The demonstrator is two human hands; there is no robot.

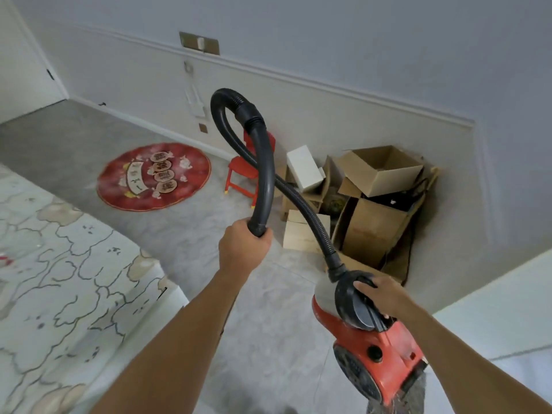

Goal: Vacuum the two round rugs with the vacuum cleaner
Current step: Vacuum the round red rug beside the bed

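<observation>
A red round rug (153,176) with cream patterns lies on the grey floor at the left, near the wall. The second rug is not in view. My right hand (380,295) grips the black handle of the orange vacuum cleaner (375,351), held off the floor at the lower right. Its black ribbed hose (304,210) loops up and over to a curved black tube (264,174). My left hand (243,248) is closed around the lower end of that tube, near the middle of the view.
A small red chair (243,174) stands by the wall right of the rug. Open cardboard boxes (379,186) and a white box (304,167) fill the corner. A bed with a patterned cover (56,264) runs along the left; a white surface (493,324) is at the right.
</observation>
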